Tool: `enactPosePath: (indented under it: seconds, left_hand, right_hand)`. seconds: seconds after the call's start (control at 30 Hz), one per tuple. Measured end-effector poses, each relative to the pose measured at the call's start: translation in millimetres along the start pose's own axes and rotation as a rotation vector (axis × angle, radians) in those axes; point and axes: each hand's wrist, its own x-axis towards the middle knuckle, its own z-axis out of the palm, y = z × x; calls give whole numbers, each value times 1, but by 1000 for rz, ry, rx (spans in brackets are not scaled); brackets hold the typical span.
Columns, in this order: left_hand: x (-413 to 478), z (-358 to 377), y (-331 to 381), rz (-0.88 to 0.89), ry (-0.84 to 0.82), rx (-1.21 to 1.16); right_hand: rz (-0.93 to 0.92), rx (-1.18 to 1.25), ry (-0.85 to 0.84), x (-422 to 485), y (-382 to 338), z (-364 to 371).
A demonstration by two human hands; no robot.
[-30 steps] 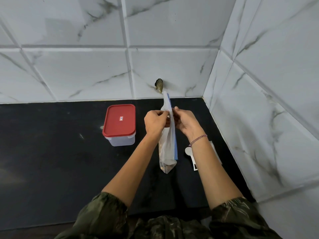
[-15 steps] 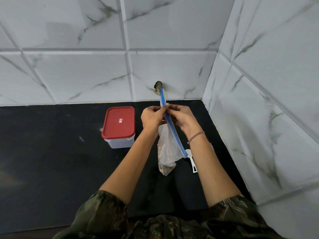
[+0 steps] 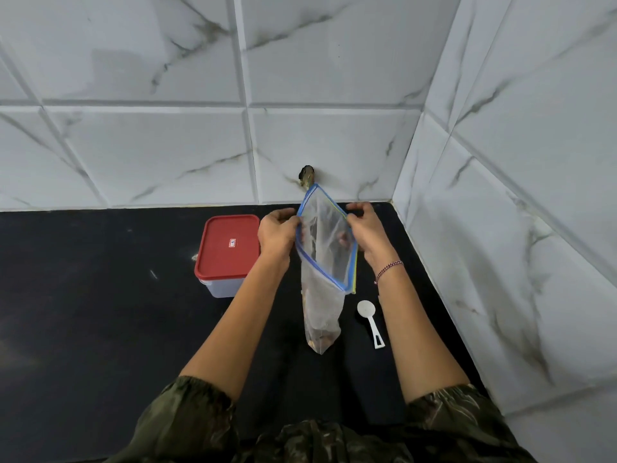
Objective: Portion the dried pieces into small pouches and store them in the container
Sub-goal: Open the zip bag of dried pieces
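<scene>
Midair, L hand (image 3: 278, 233) & R hand (image 3: 365, 228), fingers in pinch on opp. zip bag (image 3: 322, 295) rims

Black countertop (image 3: 83, 312) below grey-veined white wall tiles (image 3: 150, 152), dark stub (image 3: 307, 175) low on them.

Clear crinkly thin-plastic zip bag (image 3: 322, 295), blue seal strip. Left of left hand (image 3: 278, 233): translucent plastic box with smooth red plastic lid (image 3: 228, 252). Near right hand (image 3: 365, 228): white smooth plastic scoop (image 3: 370, 320). Black countertop (image 3: 83, 312) matt, scuffed. Marble-look wall tiles (image 3: 150, 152) glossy.
</scene>
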Motion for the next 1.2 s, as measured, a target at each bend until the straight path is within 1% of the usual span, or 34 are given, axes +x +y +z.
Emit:
enactPosePath:
  seconds: [0.07,0.17,0.23,0.33,0.37,0.47,0.53,0.63,0.7,0.8,0.87,0.9,1.0,1.03,1.07,1.13,1.17,1.2]
  left_hand:
    - [5,-2,1,32,-18,132]
    - [5,2,5,107,-74,318]
    - [6,6,6,180,-63,428]
    - [15,9,6,307,-3,560]
    - [19,9,6,338,5,597]
    - [30,11,4,408,-9,733]
    - [33,13,2,458,-26,748]
    - [41,10,0,563,-28,763]
    - [47,10,0,622,-72,799]
    - [51,9,2,607,-134,823]
    - [53,7,4,555,-125,845]
    - [54,6,5,517,-125,842]
    - [58,7,7,337,-167,706]
    - [59,9,9,236,-184,603]
    - [61,11,11,104,-209,444]
    - [66,12,13,-192,-278,77]
    - [67,11,13,-305,-322,-59]
    - [67,10,11,-381,-358,-179]
  right_hand:
    - [-110,-156,1,2,-1,-1]
    - [-368,-436,-22,2,-10,14]
    - [-447,-496,-34,5,-15,27]
    - [-388,-369,-51,11,-21,38]
    - [-392,-362,-73,14,-21,40]
    - [-443,-516,-136,26,-21,40]
    - [-502,-674,-124,31,-24,38]
    - [-582,-902,-74,34,-26,38]
    - [-583,-1012,-29,37,-21,40]
    - [-569,-1080,80,38,-12,37]
    - [-528,-1029,125,36,-14,29]
    - [-480,-974,117,37,-16,26]
    - [-217,-678,-52,50,-21,24]
    - [-127,-535,-112,53,-22,24]
    - [-39,-354,-159,56,-22,25]
    - [119,84,-230,61,-21,26]
    - [197,287,-272,62,-20,26]
    - [279,455,-313,65,-16,28]
